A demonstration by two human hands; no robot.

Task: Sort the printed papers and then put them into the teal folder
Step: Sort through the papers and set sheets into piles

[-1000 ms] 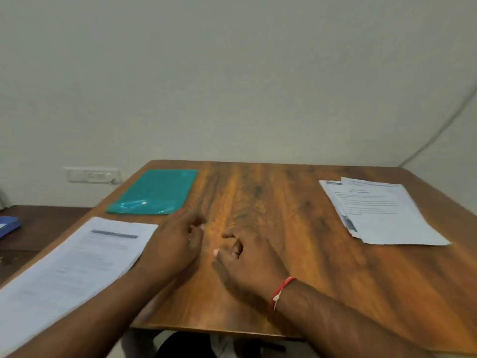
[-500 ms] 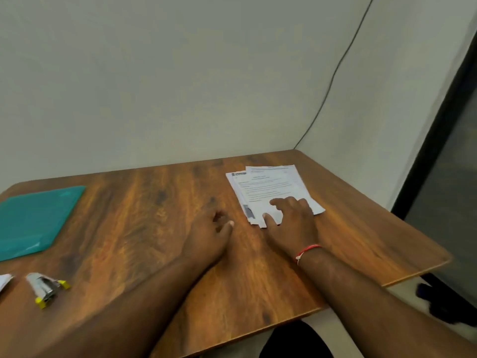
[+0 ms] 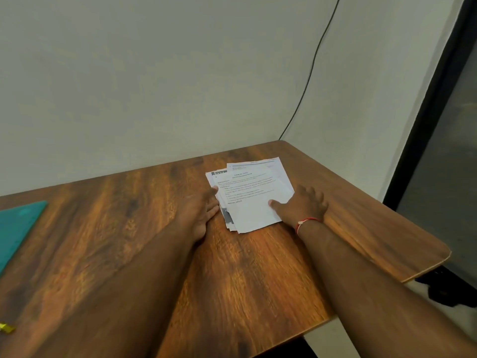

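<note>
A loose stack of printed papers (image 3: pixel 251 195) lies on the wooden table (image 3: pixel 258 275) near its far right corner. My left hand (image 3: pixel 200 211) lies flat against the stack's left edge, fingers straight. My right hand (image 3: pixel 302 204) rests on the stack's right edge with its thumb on the top sheet and its fingers spread over the side. The teal folder (image 3: pixel 18 228) lies flat at the left edge of the view, well apart from both hands.
A small yellow-tipped object (image 3: pixel 6 328) shows at the lower left edge. A black cable (image 3: pixel 309 71) runs down the wall to the table's far corner. The table's right edge drops off near a dark doorway (image 3: pixel 438 151).
The view has swung right, away from the left pile and folder. Both hands have moved from the table's middle to the right stack and now bracket it from both sides.
</note>
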